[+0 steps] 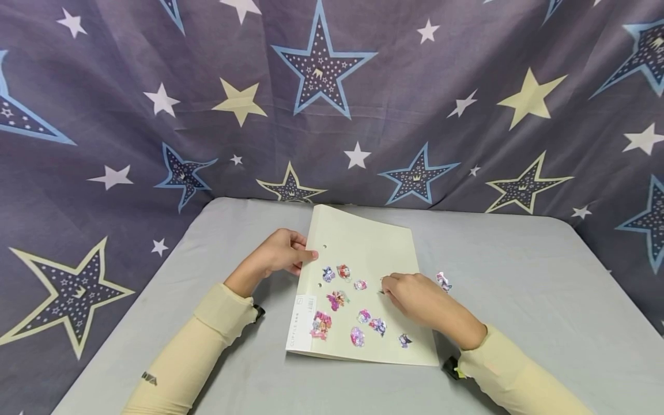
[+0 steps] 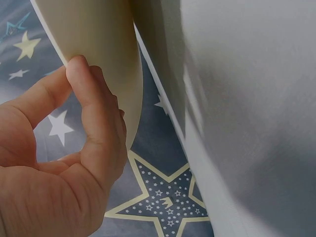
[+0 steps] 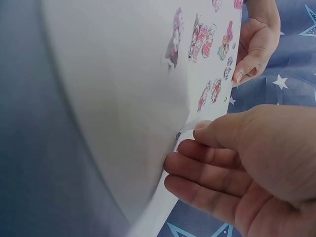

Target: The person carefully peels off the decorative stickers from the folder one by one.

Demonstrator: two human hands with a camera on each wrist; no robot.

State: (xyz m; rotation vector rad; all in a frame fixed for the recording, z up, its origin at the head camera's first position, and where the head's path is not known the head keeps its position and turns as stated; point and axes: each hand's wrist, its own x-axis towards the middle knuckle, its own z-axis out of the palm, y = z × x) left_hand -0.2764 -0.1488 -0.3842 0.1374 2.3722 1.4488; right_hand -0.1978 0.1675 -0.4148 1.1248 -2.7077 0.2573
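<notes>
Through my cameras I see a softly lit, pale grey table [image 1: 519, 282] with rounded far corners, and a dark purple-grey cloth [image 1: 394, 98] with white, yellow and blue-edged stars [image 1: 324, 63] hanging beyond it and to its left and right.

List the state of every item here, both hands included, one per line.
Folder, lying cover up, apparently closed.
Stickers, scattered face up on the folder.
Loose sticker, on the table beside the folder.
Left hand, thumb and fingers gripping the folder's left edge.
Right hand, pinching a mostly hidden sticker at the folder.
Curtain, hanging, creased.
</notes>
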